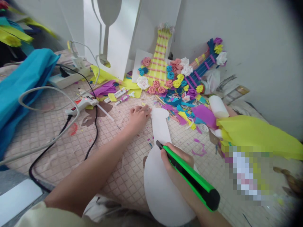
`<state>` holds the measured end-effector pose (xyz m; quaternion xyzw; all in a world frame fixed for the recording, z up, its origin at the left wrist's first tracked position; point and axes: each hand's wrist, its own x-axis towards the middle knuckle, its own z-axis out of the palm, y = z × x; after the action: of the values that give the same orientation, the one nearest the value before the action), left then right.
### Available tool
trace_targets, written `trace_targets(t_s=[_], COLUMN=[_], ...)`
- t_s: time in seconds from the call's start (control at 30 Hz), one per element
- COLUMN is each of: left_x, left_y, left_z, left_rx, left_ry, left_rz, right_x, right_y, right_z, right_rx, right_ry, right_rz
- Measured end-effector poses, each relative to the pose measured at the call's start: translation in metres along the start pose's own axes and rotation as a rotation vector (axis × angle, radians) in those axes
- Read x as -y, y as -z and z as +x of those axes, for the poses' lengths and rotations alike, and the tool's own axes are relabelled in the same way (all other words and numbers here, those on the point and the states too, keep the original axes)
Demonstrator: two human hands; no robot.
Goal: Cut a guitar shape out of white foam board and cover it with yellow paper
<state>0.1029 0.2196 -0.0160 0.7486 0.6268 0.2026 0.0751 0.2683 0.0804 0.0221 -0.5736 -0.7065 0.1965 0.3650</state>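
A white guitar-shaped cutout [163, 189] lies flat on the table, its narrow neck pointing away from me and its round body close to my lap. My right hand [176, 157] is wrapped round a green and black utility knife [191, 178], whose tip rests over the place where the neck meets the body. No blade can be made out at the tip. Beside the top of the neck, my left hand [140, 116] lies on the tabletop with fingers slightly apart, the fingertips touching the cutout's left edge.
A hot glue gun [82, 104] and its black cord lie left, near a power strip [68, 78]. Two decorated paper guitars [159, 58] lean at the back among paper scraps. Blue paper [23, 85] covers the left edge; yellow paper [258, 134] and a white roll [218, 106] lie right.
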Motion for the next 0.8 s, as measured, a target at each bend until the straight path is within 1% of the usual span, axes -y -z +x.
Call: trace_targets(t_s=[0.13,0.33,0.53,0.7,0.77,0.8], left_x=[0.001,0.002,0.006,0.007,0.004,0.002], left_y=[-0.001,-0.001,-0.003,0.001,0.006,0.009], left_z=[0.001,0.001,0.001,0.001,0.002,0.002], left_rx=[0.004,0.005,-0.005,-0.025,-0.05,-0.068], left_ry=[0.002,-0.001,-0.012,0.005,0.022,0.05], left_rz=[-0.006,-0.04,-0.13,-0.277,-0.338,-0.41], right_x=[0.001,0.006,0.002,0.005,0.005,0.004], right_y=[0.001,0.007,0.01,0.014,0.016,0.018], right_z=[-0.002,0.0,-0.004,-0.004,-0.003,-0.002], right_rx=[-0.011,0.039,-0.05,-0.152,-0.182,-0.197], right_ry=[0.011,-0.021,0.111,0.13,0.194,0.254], right_rz=[-0.015,-0.024,-0.084,-0.151,-0.188,-0.204])
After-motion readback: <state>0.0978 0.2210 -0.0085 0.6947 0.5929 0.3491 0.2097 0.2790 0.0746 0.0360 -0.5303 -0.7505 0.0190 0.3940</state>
